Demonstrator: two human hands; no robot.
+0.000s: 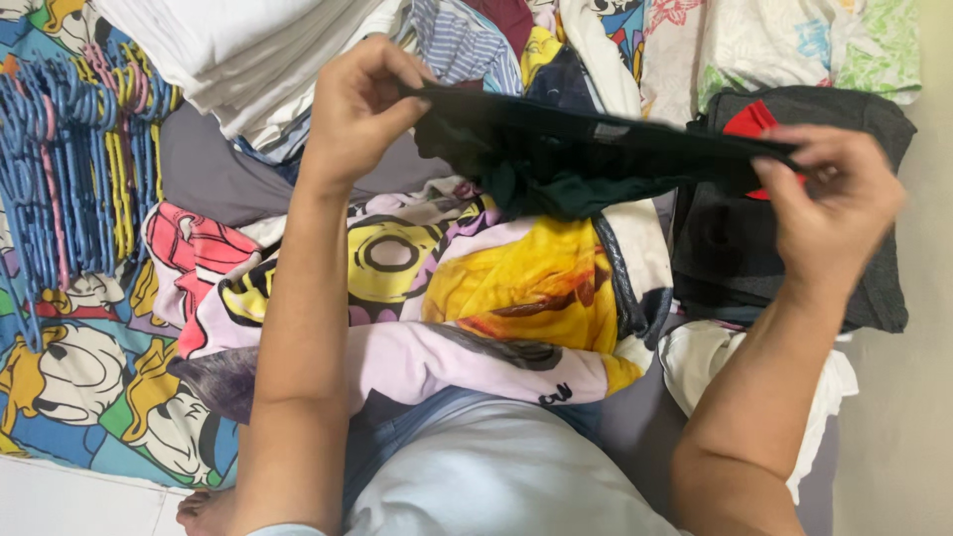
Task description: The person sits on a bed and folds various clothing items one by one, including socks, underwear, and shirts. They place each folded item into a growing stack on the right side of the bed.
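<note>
My left hand (pixel 359 104) and my right hand (pixel 829 203) hold a small black garment (pixel 586 149) stretched flat between them, above my lap. The left hand pinches its left end, the right hand pinches its right end. Part of the garment sags down in the middle. Under it lies a cartoon-print cloth (pixel 476 288) in yellow, pink and white, spread over my legs.
A bunch of blue and pink plastic hangers (pixel 69 169) lies at the left. Folded white cloth (pixel 248 50) is stacked at the top. A dark grey folded pile (pixel 794 268) with a red patch sits at the right, white cloth (pixel 715 367) below it.
</note>
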